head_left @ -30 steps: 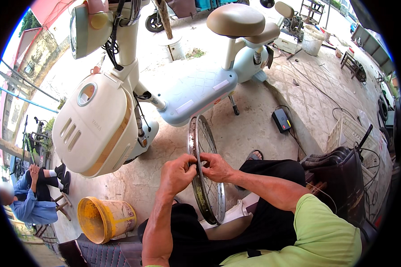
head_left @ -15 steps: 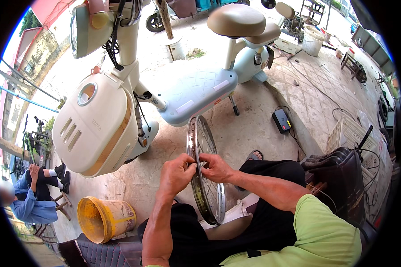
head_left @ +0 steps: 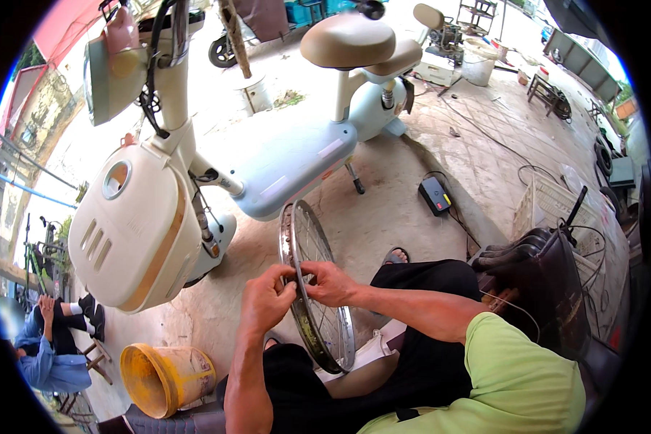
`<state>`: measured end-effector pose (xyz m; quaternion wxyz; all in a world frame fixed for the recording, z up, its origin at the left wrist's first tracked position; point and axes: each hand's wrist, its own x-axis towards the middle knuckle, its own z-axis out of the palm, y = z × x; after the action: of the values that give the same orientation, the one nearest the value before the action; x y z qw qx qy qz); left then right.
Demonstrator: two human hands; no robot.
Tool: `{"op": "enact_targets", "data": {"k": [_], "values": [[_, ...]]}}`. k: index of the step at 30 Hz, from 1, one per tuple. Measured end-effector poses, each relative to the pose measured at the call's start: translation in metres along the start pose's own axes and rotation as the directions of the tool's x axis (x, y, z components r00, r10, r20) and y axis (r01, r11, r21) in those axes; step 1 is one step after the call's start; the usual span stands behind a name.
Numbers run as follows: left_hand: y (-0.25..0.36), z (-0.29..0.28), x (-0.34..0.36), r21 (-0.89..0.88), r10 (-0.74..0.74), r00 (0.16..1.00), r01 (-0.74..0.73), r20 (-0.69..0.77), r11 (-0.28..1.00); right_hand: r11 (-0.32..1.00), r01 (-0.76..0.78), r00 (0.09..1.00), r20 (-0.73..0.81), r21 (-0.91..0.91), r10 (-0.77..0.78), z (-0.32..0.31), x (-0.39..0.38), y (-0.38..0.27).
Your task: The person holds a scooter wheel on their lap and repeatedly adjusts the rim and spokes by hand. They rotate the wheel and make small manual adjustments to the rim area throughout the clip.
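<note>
A spoked metal wheel rim without a tyre stands upright between my legs, its edge toward me. My left hand is closed at the rim's left side, thumb and fingers pinched together. From the right, my right hand grips the rim, with its fingertips near the spokes and close to the left hand. Anything small between the fingers is hidden. Just beyond the rim stands a cream and pale blue electric scooter with its front cover turned toward me.
A yellow-stained bucket lies tipped at the lower left. A black charger box with a cable rests on the concrete. On the right are a white plastic crate and a dark seat. Another person sits at the far left.
The view has shifted, so the scooter and the rim appear farther left. Both hands stay at about the same place on the rim, fingers still pinched.
</note>
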<state>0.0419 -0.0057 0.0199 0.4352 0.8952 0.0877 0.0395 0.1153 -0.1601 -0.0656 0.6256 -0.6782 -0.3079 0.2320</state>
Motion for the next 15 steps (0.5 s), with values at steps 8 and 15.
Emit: {"op": "enact_targets", "data": {"k": [8,15], "values": [[-0.0051,0.0063,0.0013,0.032,0.021,0.999,-0.020,-0.037,0.999,0.996,0.064,0.998,-0.024,-0.057,-0.065,-0.0007,-0.0002,0.0057],[-0.0075,0.0056,0.0000,0.042,0.033,0.999,-0.032,-0.028,0.999,0.997,0.076,0.997,-0.007,-0.029,-0.076,0.0002,0.0003,0.0032]]}}
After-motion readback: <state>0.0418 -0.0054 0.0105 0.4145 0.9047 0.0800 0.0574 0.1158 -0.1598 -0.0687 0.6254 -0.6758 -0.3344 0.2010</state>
